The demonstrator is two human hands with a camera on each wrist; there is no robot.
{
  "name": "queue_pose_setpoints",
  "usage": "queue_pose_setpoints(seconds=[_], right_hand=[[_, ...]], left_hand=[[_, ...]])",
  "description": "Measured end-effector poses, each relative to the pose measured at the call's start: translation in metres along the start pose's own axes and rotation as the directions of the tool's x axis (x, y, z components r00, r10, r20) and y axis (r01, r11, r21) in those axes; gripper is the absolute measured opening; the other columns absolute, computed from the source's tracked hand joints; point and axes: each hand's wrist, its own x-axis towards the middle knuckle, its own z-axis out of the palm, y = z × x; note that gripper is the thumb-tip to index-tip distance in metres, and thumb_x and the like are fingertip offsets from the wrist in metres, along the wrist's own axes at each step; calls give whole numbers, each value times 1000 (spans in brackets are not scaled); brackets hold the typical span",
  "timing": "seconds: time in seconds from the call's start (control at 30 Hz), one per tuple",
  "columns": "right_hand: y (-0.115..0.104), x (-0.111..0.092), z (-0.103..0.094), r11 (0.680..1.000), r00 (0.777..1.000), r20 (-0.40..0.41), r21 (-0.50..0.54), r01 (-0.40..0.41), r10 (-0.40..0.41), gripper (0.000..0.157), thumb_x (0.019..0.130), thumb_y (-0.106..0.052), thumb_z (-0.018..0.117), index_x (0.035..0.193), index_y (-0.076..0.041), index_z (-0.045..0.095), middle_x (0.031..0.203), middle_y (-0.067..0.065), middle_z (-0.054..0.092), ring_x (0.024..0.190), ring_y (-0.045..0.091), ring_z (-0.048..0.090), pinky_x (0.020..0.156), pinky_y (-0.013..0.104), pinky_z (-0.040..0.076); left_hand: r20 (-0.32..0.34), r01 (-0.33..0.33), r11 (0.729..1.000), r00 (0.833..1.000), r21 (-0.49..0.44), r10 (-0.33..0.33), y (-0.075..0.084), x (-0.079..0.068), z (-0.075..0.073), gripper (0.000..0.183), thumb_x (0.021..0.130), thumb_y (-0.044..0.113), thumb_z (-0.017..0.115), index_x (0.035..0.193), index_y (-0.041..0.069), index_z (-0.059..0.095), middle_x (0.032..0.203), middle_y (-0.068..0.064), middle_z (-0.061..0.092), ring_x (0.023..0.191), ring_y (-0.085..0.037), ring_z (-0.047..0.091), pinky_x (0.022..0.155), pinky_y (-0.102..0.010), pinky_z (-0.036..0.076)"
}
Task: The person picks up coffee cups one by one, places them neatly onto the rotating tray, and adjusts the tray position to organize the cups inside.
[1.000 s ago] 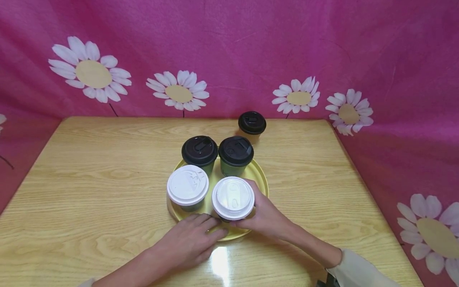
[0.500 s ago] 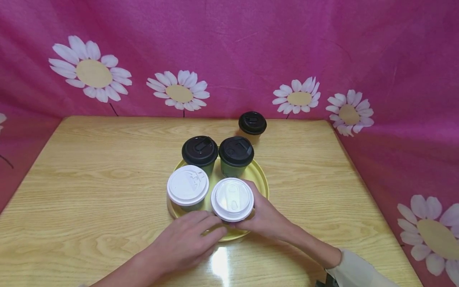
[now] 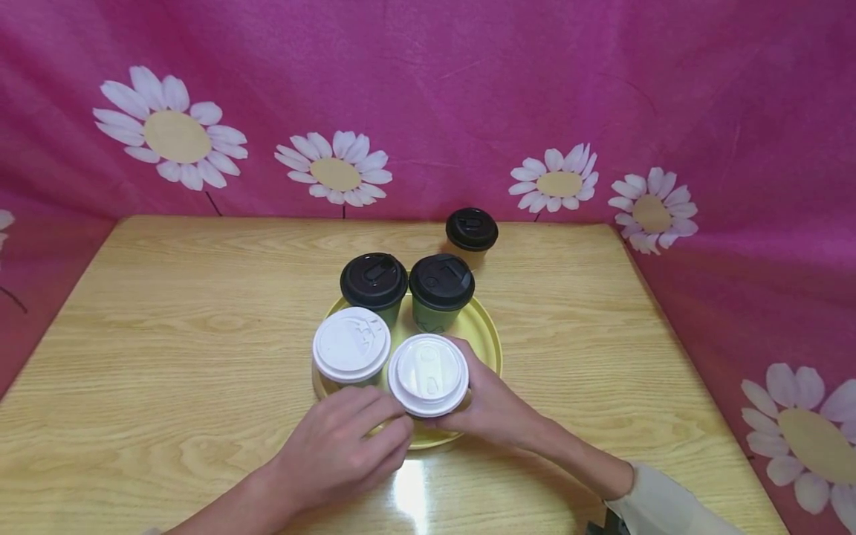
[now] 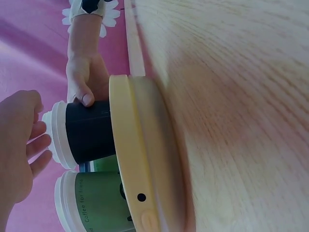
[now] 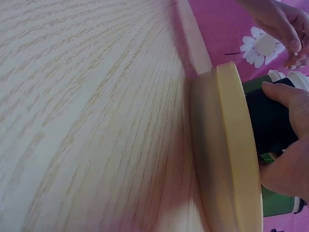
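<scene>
My right hand (image 3: 491, 405) grips a dark paper coffee cup (image 4: 91, 133) with a white lid, its thumb and fingers round the cup's side. This cup stands at the near right of a round yellow tray (image 3: 490, 334). My left hand (image 3: 348, 446) hovers over the tray's near edge with loosely bent fingers, right beside that cup's white lid (image 4: 59, 135), and holds nothing. A green coffee cup (image 4: 101, 203) with a white lid is at the tray's left. Behind it are two green cups with black lids, one left (image 3: 374, 281) and one right (image 3: 435, 316).
Beyond the tray, a brown cup (image 3: 471, 230) with a black lid stands on the wooden table (image 3: 200, 334). A pink cloth (image 3: 435, 89) printed with white daisies hangs behind and along the sides of the table.
The white-lidded cup in my right hand has shifted slightly left and nearer to me. My left hand has lifted a little and drawn back left, its fingers more bent. The other cups stay put.
</scene>
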Motion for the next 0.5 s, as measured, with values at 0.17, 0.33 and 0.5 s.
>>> queue_pose_setpoints(seconds=[0.17, 0.33, 0.5], right_hand=[[20, 1, 2, 1000, 1000, 14, -4, -4, 4, 93, 62, -19, 85, 136, -25, 31, 132, -7, 44, 120, 12, 41, 104, 36, 28], [28, 2, 2, 1000, 1000, 26, -8, -12, 13, 96, 61, -24, 86, 137, -28, 29, 133, -9, 43, 121, 10, 41, 104, 34, 28], [29, 1, 3, 1000, 999, 35, -19, -21, 21, 96, 61, -25, 86, 137, -30, 28, 132, -10, 44, 120, 9, 42, 103, 32, 30]], left_hand=[[-59, -22, 999, 998, 39, 25, -1, 10, -8, 23, 89, 13, 44, 75, 8, 62, 79, 0, 58, 71, -15, 54, 62, -25, 47], [-97, -41, 996, 994, 82, 49, -4, 17, -10, 21, 88, 14, 45, 78, 7, 62, 82, -3, 59, 75, -18, 56, 63, -27, 47], [-98, -40, 995, 994, 87, 49, -6, 19, -8, 20, 88, 15, 45, 84, 6, 62, 88, -6, 60, 81, -21, 58, 68, -30, 48]])
